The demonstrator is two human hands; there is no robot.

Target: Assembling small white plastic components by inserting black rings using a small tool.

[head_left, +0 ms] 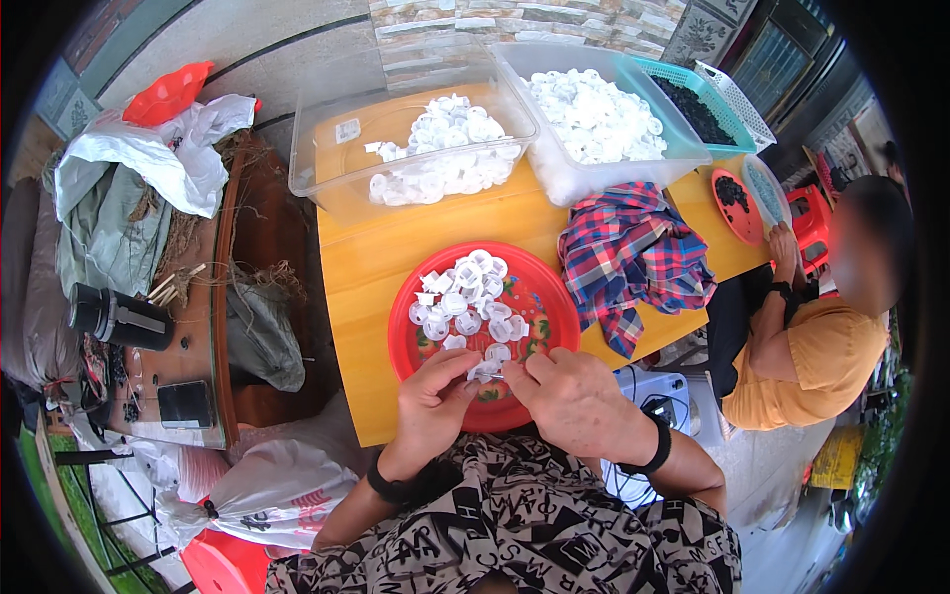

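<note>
Over the near rim of a round red tray (400,322), my left hand (431,401) and my right hand (569,396) meet at the fingertips. Between them they grip a small white plastic part (485,370). Its exact shape is partly hidden by my fingers. Several loose white plastic parts (465,297) lie in the tray, mostly in its left and middle area. A flower pattern shows on the tray's bottom.
Behind the tray stand two clear plastic bins (327,183) (683,153) of white parts. A plaid cloth (633,252) lies right of it on the yellow table (361,346). A co-worker (811,346) sits at right by a red plate (727,223) of black pieces. A black bottle (124,319) lies left.
</note>
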